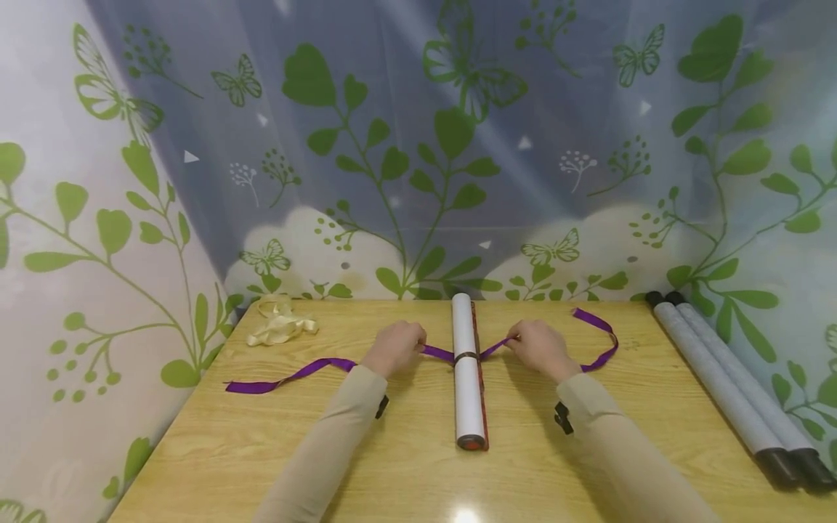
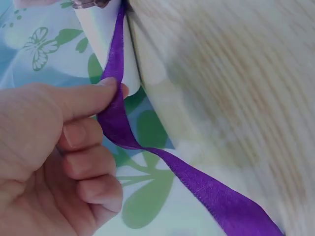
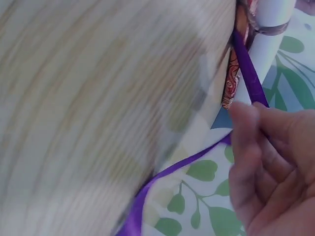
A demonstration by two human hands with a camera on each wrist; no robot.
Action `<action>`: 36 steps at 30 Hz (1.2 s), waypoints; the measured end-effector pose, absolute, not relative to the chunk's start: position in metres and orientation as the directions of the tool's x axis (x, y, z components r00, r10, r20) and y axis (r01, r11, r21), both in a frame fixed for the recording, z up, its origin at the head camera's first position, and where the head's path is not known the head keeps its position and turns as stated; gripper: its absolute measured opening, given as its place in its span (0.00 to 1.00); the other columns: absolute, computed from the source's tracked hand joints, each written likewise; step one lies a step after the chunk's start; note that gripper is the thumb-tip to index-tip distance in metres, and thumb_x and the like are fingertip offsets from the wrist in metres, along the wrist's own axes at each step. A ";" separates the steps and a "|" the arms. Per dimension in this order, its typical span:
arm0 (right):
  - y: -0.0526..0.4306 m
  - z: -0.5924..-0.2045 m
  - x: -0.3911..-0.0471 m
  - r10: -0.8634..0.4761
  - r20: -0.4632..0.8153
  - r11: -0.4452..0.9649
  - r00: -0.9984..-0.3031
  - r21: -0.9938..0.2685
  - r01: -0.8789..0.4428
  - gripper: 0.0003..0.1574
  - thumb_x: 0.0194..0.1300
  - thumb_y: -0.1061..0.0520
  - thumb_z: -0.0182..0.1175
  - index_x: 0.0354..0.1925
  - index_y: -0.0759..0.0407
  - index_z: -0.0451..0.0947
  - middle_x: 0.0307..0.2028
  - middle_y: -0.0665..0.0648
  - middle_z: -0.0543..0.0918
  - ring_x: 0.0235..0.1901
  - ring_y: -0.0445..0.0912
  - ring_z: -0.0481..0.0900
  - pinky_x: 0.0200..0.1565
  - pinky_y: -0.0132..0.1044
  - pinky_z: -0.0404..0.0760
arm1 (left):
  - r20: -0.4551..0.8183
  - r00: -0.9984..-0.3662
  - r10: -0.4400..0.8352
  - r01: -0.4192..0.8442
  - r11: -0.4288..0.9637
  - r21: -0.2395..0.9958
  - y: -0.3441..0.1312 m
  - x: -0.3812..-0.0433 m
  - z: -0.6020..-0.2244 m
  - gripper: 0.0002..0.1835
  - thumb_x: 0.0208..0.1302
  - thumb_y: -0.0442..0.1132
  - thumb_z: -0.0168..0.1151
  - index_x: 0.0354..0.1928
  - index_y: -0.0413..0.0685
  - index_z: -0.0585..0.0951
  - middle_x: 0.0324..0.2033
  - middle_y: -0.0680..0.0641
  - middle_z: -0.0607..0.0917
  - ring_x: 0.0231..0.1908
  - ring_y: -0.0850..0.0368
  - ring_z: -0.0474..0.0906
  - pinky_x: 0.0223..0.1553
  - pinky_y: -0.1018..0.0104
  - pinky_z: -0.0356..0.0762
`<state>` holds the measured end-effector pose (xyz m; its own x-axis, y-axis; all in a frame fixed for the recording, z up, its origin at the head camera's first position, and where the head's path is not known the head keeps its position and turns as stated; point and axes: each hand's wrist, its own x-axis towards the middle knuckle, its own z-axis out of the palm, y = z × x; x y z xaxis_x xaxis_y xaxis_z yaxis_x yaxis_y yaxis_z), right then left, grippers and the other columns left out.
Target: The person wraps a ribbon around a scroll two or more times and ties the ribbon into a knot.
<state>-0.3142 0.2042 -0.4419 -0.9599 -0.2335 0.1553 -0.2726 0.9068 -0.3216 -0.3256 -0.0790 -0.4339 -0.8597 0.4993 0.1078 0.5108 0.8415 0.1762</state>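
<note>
Purple ribbon (image 1: 438,354), I see, is pinched by my left grip (image 1: 394,347) and right grip (image 1: 539,350); the white roll (image 1: 467,399) lies between them, cream ribbon (image 1: 281,328) beyond the left.

Screened-off tabletop corner, looks makeshift. I'm at a wood-grain table (image 1: 399,472), closed in behind and on both sides by sheeting (image 1: 405,181) printed with leaves and butterflies. Light glares off the tabletop. Home, shop or workshop: I can't tell.
</note>
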 end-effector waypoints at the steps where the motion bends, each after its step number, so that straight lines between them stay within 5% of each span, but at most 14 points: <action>1: 0.204 -0.442 -0.315 -0.235 0.170 0.897 -0.957 -0.343 -0.281 0.10 0.66 0.57 0.61 0.41 0.59 0.87 0.36 0.57 0.88 0.29 0.47 0.81 0.31 0.43 0.79 | 0.126 -0.864 0.488 0.503 0.848 0.166 -0.078 -0.326 -0.433 0.07 0.65 0.35 0.63 0.29 0.47 0.86 0.30 0.51 0.87 0.35 0.53 0.82 0.38 0.59 0.80; 9: 0.191 -0.441 -0.317 -0.221 0.217 0.731 -0.951 -0.609 -0.309 0.26 0.66 0.64 0.52 0.60 0.70 0.74 0.54 0.68 0.82 0.49 0.61 0.84 0.43 0.47 0.84 | 0.269 -0.801 0.535 0.584 0.796 0.158 -0.065 -0.325 -0.430 0.08 0.67 0.33 0.60 0.43 0.45 0.86 0.39 0.48 0.89 0.36 0.53 0.85 0.41 0.60 0.82; 16: 0.172 -0.431 -0.319 -0.151 0.219 0.443 -0.964 -0.857 -0.264 0.22 0.75 0.60 0.51 0.61 0.70 0.73 0.55 0.71 0.80 0.53 0.61 0.81 0.49 0.46 0.83 | 0.429 -0.702 0.568 0.678 0.717 0.160 -0.054 -0.322 -0.430 0.26 0.58 0.27 0.58 0.61 0.42 0.78 0.59 0.42 0.81 0.51 0.51 0.83 0.48 0.59 0.81; 20: 0.161 -0.425 -0.321 -0.183 0.214 0.366 -0.960 -0.891 -0.268 0.21 0.74 0.61 0.51 0.61 0.70 0.73 0.55 0.72 0.80 0.52 0.63 0.81 0.50 0.47 0.83 | 0.443 -0.682 0.582 0.697 0.700 0.152 -0.046 -0.321 -0.431 0.33 0.57 0.26 0.58 0.68 0.44 0.71 0.66 0.41 0.74 0.63 0.48 0.74 0.56 0.57 0.77; 27: 0.144 -0.418 -0.322 -0.309 0.187 0.476 -0.932 -0.818 -0.322 0.23 0.71 0.58 0.56 0.62 0.64 0.74 0.57 0.65 0.81 0.55 0.57 0.80 0.51 0.45 0.82 | 0.411 -0.658 0.631 0.718 0.691 0.089 -0.036 -0.321 -0.437 0.37 0.67 0.28 0.53 0.76 0.46 0.56 0.74 0.42 0.62 0.72 0.48 0.60 0.62 0.54 0.73; 31: 0.136 -0.415 -0.323 -0.295 0.165 0.490 -0.941 -0.819 -0.297 0.21 0.72 0.58 0.54 0.58 0.66 0.76 0.51 0.66 0.83 0.48 0.58 0.82 0.42 0.40 0.83 | 0.398 -0.667 0.630 0.721 0.681 0.130 -0.035 -0.321 -0.438 0.36 0.69 0.28 0.50 0.77 0.47 0.52 0.75 0.42 0.57 0.74 0.48 0.57 0.65 0.53 0.70; 36: 0.133 -0.413 -0.326 -0.276 0.107 0.440 -0.955 -0.870 -0.224 0.19 0.77 0.52 0.45 0.43 0.63 0.79 0.26 0.56 0.77 0.21 0.46 0.72 0.25 0.32 0.73 | 0.423 -0.698 0.578 0.713 0.615 0.336 -0.032 -0.321 -0.434 0.32 0.69 0.24 0.44 0.75 0.40 0.56 0.71 0.38 0.65 0.70 0.46 0.63 0.70 0.56 0.62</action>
<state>-0.3265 0.1325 -0.4133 -0.9552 -0.2760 0.1070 -0.2245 0.4397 -0.8696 -0.3215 -0.0318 -0.4344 -0.6978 0.5779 0.4233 0.7133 0.6151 0.3360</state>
